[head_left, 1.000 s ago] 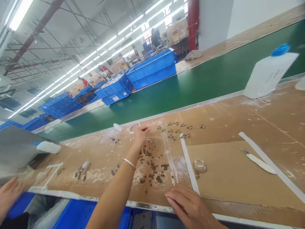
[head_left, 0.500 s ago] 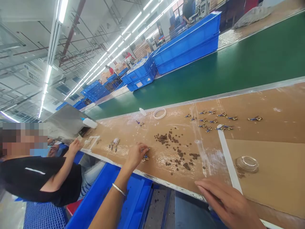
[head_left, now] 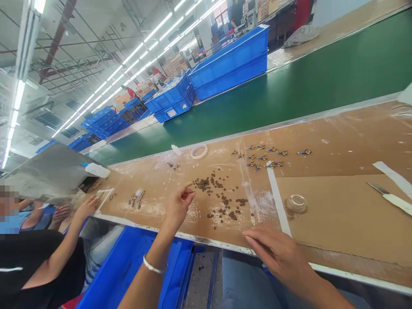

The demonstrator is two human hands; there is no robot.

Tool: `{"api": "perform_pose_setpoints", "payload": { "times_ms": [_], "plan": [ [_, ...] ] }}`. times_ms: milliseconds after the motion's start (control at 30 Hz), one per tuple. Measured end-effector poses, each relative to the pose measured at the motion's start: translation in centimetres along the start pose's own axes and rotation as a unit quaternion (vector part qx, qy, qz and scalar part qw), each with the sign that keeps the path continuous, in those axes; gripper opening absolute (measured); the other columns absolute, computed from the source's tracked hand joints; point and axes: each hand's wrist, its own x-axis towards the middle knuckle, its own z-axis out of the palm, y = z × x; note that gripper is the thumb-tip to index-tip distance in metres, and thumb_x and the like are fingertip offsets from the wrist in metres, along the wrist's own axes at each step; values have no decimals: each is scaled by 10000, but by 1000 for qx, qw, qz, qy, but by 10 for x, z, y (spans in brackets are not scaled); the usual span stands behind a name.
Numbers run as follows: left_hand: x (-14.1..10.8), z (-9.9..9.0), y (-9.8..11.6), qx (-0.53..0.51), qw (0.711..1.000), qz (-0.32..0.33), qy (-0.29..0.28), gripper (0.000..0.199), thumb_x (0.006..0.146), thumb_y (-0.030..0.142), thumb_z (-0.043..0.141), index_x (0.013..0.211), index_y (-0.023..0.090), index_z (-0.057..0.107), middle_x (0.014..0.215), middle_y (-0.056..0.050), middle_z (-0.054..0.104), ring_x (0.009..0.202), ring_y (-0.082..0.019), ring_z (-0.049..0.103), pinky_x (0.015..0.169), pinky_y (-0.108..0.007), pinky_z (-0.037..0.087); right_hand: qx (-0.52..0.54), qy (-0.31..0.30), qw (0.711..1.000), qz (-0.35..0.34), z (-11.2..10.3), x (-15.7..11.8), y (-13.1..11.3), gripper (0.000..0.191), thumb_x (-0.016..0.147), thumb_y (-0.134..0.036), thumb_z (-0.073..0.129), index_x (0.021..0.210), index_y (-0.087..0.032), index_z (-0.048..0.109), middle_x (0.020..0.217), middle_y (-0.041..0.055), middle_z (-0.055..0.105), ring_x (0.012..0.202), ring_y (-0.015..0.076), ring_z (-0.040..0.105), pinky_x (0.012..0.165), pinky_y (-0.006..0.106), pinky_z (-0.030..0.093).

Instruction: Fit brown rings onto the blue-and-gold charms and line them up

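My left hand (head_left: 177,205) hovers over the brown work surface just left of a scattered pile of small dark discs (head_left: 203,184). Its index finger points toward the pile, thumb apart from it, and nothing shows between them; the other fingers are curled and partly hidden. My right hand (head_left: 273,249) rests at the table's near edge, fingers stretched out and thumb alongside, with no object visible in it. More dark discs (head_left: 233,215) lie between the hands. Small blue-and-gold figure-like pieces (head_left: 251,157) are spread beyond the discs, and others (head_left: 137,198) lie to the left.
A tape roll (head_left: 199,151) and small white bottle (head_left: 176,149) lie by the green conveyor belt (head_left: 299,90). At right are a clear round dish (head_left: 296,204) and a white-handled knife (head_left: 395,203). A co-worker (head_left: 41,262) sits at left beside a blue bin (head_left: 109,266).
My left hand has moved from the small blue-and-gold pieces toward the disc pile, and its thumb and index finger have parted. The view has turned right, bringing the knife in. My right hand keeps its pose.
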Motion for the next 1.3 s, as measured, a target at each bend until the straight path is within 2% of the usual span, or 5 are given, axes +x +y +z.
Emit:
{"api": "perform_pose_setpoints", "payload": {
  "times_ms": [100, 200, 333, 933, 1300],
  "plan": [
    [-16, 18, 40, -231, 972, -17, -29, 257, 823, 324, 682, 1025, 166, 702, 847, -53, 765, 738, -170, 722, 725, -300, 580, 6, 4, 1000, -1, 1, 2, 0, 145, 982, -141, 497, 1025, -201, 621, 857, 16, 679, 772, 133, 628, 698, 252, 505],
    [-29, 35, 79, -475, 871, -96, -81, 241, 678, 317, 842, 807, 162, 712, 679, -6, 731, 644, -146, 722, 663, -244, 588, 2, 9, 1000, -1, 0, 4, 0, 158, 996, -160, 472, 991, -182, 628, 839, 29, 672, 760, 142, 616, 691, 260, 498],
    [-30, 53, 113, -540, 820, -143, -123, 289, 576, 276, 919, 751, 153, 725, 651, 6, 726, 625, -137, 730, 641, -207, 592, -23, 20, 1000, 4, 1, 4, 2, 188, 1003, -203, 469, 942, -173, 644, 799, 30, 654, 742, 142, 604, 684, 257, 488],
    [-20, 107, 162, -299, 949, 8, -94, 161, 683, 333, 838, 790, 225, 784, 714, 30, 750, 681, -104, 669, 684, -187, 539, -92, 7, 996, -15, -1, 10, 7, 146, 920, -148, 566, 796, -151, 645, 764, 37, 663, 709, 157, 582, 692, 271, 471],
    [-17, 112, 168, -164, 976, 101, -101, 135, 737, 364, 783, 799, 244, 790, 800, 2, 775, 742, -175, 692, 754, -280, 543, -78, 35, 996, 13, -6, 13, 4, 148, 914, -133, 547, 800, -145, 640, 755, 39, 665, 693, 150, 564, 659, 261, 467]
  ]
}}
